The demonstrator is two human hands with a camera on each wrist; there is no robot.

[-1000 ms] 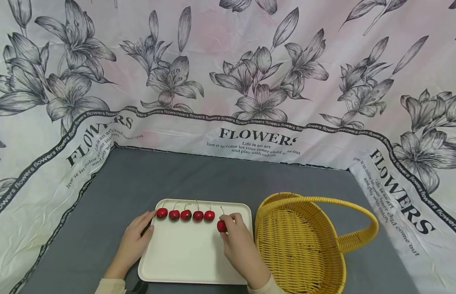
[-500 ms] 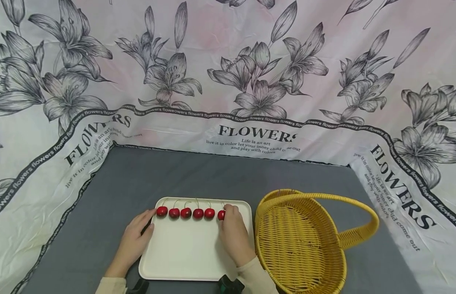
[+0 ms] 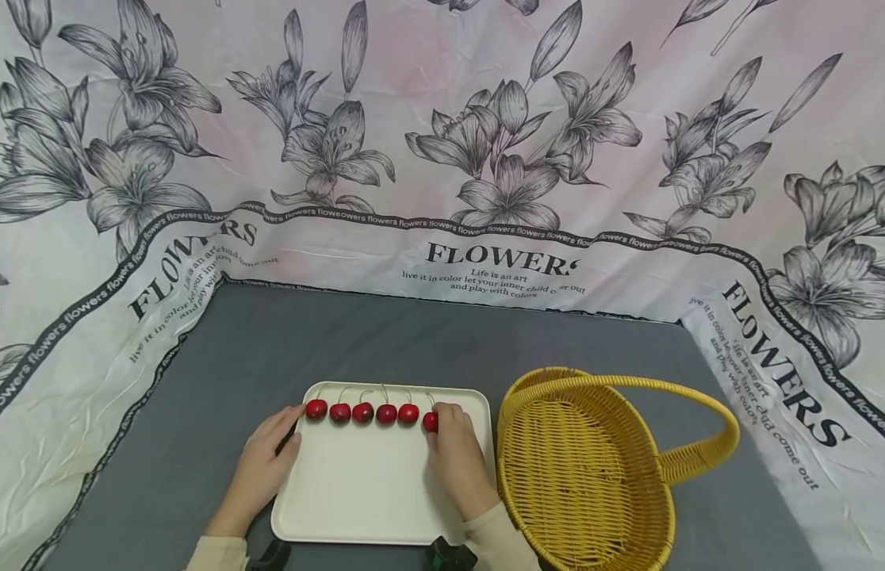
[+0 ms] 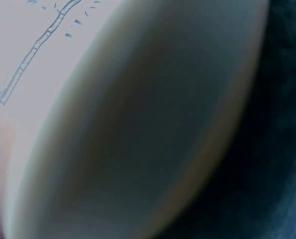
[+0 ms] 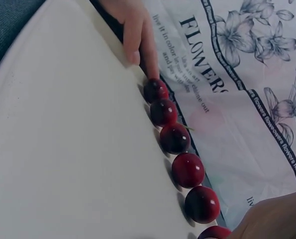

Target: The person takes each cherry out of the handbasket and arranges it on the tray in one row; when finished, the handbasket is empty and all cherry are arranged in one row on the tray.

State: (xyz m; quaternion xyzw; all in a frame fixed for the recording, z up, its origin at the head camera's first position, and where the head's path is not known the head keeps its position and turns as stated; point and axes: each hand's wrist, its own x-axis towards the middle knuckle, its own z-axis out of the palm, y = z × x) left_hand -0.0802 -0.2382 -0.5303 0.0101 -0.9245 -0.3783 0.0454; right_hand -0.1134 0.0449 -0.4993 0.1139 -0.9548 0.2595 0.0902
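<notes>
A row of several red cherries [image 3: 386,414] with thin stems runs along the far side of a cream rectangular tray [image 3: 357,484]. At the right end of the row, my right hand [image 3: 457,456] pinches one more cherry [image 3: 431,422], partly hidden by the fingers. In the right wrist view this cherry [image 5: 215,232] shows at the bottom edge beside my hand. My left hand [image 3: 260,464] rests on the tray's left edge, thumb over the rim and index fingertip by the leftmost cherry [image 3: 316,409]. The left wrist view is filled by a blurred pale shape.
To the right of the tray stands a yellow woven basket [image 3: 571,476] with an arched handle [image 3: 721,432]. A dark grey cloth [image 3: 342,333] covers the table. Behind and at the sides hangs a white flower-printed curtain [image 3: 499,198].
My right hand has carried its cherry slightly away from me, into line with the row; over the last half second it has barely moved. My left hand has stayed at the tray's edge.
</notes>
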